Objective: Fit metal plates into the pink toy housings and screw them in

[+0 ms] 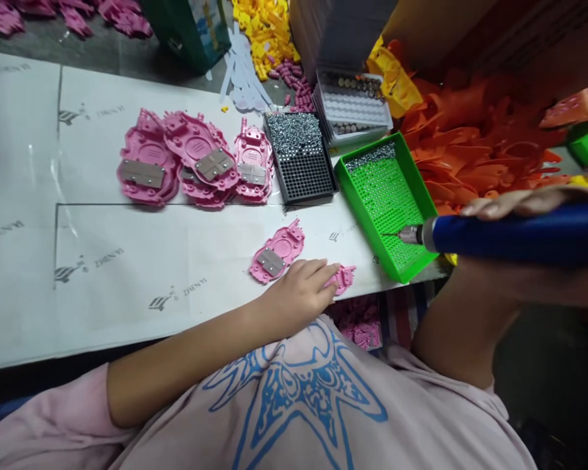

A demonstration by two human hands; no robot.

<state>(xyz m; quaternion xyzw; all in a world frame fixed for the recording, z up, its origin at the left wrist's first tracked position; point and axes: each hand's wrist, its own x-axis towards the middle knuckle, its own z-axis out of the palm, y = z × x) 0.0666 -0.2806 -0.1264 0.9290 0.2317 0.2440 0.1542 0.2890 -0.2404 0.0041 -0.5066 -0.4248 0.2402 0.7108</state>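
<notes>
My left hand (pixel 301 287) lies on a small pink plastic part (pixel 342 279) at the near edge of the white table (pixel 127 274), its fingers closed over the part. Beside it lies a pink shell with a grey metal plate (pixel 277 252). My right hand (pixel 514 203) grips a blue electric screwdriver (pixel 509 234). The screwdriver's bit (pixel 396 234) points left into the green screw tray (pixel 389 202).
A pile of finished pink shells (pixel 196 160) sits further back. A black screw tray (pixel 300 156) and a white tray (pixel 353 108) stand beside the green one. Orange plastic parts (pixel 475 150) fill the right. Yellow parts (pixel 264 29) and more pink parts (pixel 362 323) lie around.
</notes>
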